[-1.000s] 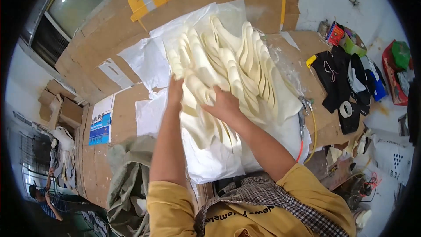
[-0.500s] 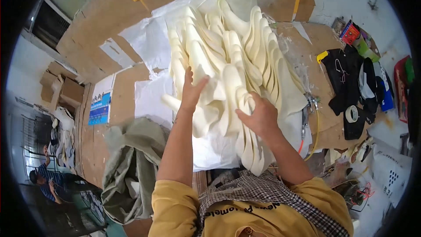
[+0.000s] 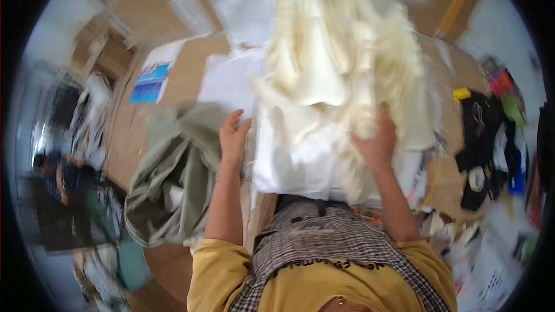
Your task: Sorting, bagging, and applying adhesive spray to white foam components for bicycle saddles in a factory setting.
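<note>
Cream-coloured, thin curved pieces (image 3: pixel 321 72) lie in overlapping rows on white sheeting; motion blurs them, and I cannot tell their material. My right hand (image 3: pixel 378 141) is at the near end of one row, its thumb and fingers closed around a layered bunch of these pieces. Nothing is in my left hand (image 3: pixel 234 138); its fingers are apart and slightly curled. It hovers left of the pile, beside a grey-green cloth bag (image 3: pixel 173 179) with an open, crumpled mouth. A single cream piece (image 3: pixel 289 118) sticks out at the pile's left near corner.
White sheeting (image 3: pixel 295 162) covers part of the brown cardboard-topped table (image 3: pixel 185 75). A blue and white printed sheet (image 3: pixel 150 84) lies at left. To the right are black cloth items (image 3: pixel 485 127) and a tape roll (image 3: pixel 477 179). Another person (image 3: pixel 55 176) is far left.
My left hand has moved left and nearer, away from the pile towards the bag. My right hand stays at the cream pieces. The whole view has shifted, so the pile appears further right and higher.
</note>
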Available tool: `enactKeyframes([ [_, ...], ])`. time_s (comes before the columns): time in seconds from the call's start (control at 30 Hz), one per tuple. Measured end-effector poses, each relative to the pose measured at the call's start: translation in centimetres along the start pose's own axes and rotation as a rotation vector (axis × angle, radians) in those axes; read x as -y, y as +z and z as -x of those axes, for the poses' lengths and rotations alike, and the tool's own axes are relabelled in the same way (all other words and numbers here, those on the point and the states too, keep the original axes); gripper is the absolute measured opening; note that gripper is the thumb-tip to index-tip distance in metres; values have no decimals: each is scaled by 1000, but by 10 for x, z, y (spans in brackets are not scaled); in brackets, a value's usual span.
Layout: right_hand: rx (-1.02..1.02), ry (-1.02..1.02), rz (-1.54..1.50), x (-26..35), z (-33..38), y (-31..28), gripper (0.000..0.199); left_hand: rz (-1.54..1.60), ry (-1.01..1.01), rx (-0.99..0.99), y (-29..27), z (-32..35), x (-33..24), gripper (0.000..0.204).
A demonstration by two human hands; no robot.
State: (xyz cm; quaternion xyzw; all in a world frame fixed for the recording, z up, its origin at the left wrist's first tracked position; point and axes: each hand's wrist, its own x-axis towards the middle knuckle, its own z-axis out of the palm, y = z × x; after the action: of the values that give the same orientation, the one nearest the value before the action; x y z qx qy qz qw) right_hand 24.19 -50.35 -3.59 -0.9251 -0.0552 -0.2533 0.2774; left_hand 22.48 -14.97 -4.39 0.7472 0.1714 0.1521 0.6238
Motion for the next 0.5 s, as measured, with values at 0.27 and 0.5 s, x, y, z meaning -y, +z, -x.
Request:
enactKeyframes([
  [0.27, -136, -158, -7, 46, -11, -24, 67, -36, -146, -641, -222, 101, 56, 20],
  [0.5, 322, -574, -619, 255, 11, 68, 29, -754, -478, -491, -330, 175, 169, 46],
])
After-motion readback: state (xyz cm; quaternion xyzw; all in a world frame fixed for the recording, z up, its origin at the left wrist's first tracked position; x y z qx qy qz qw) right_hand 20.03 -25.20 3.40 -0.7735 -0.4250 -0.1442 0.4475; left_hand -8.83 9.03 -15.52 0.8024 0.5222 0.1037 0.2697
